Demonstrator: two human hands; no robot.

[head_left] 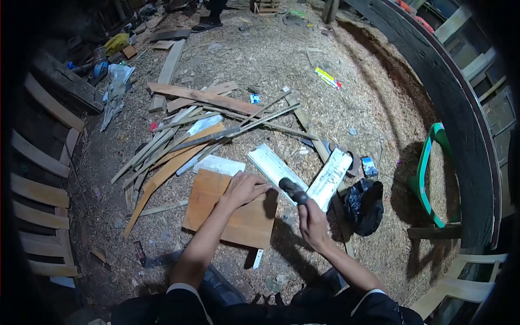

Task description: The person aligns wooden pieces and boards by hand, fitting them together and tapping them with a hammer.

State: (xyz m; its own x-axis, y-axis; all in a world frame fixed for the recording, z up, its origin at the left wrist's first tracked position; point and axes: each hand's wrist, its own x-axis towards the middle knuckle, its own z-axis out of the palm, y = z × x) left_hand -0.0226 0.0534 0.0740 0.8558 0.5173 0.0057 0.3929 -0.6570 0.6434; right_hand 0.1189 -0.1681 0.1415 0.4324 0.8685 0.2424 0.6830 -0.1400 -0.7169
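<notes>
My left hand (246, 189) lies on a square brown wooden board (233, 216), fingers stretched toward its right edge. Whether anything small is under the fingertips is hidden. In my right hand (313, 222), closed around the handle, is a dark hammer (293, 190), held just right of the board. Its head is seen end-on, so its full shape is unclear. Close beyond the hammer, a white-faced strip (271, 162) and a second white-faced piece (331, 176) form a V. A narrow white piece (258, 258) sticks out from below the board.
Wooden strips and planks (184, 135) are heaped beyond the board. A black plastic bag (364, 207) lies on the right, near a green plastic frame (421, 176). Wood shavings cover the ground. Slatted wooden frames (40, 189) stand at left. Someone's sandalled foot (207, 25) is at the back.
</notes>
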